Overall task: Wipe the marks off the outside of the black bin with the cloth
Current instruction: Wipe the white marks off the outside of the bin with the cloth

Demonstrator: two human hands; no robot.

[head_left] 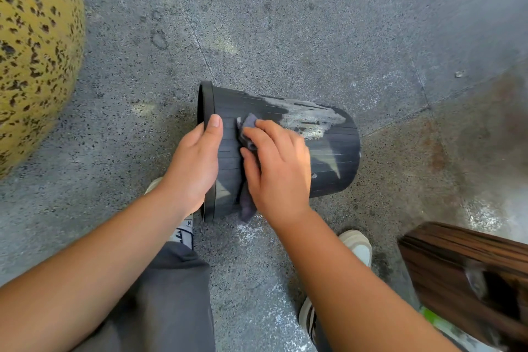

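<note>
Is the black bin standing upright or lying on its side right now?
On its side. The bin lies on the floor, rim pointing left, held by the left hand.

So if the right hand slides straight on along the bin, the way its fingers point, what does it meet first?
Probably the whitish smear on the bin. The right hand presses the cloth just short of it, fingers pointing up and slightly left, so it may only clip the smear's left end.
</note>
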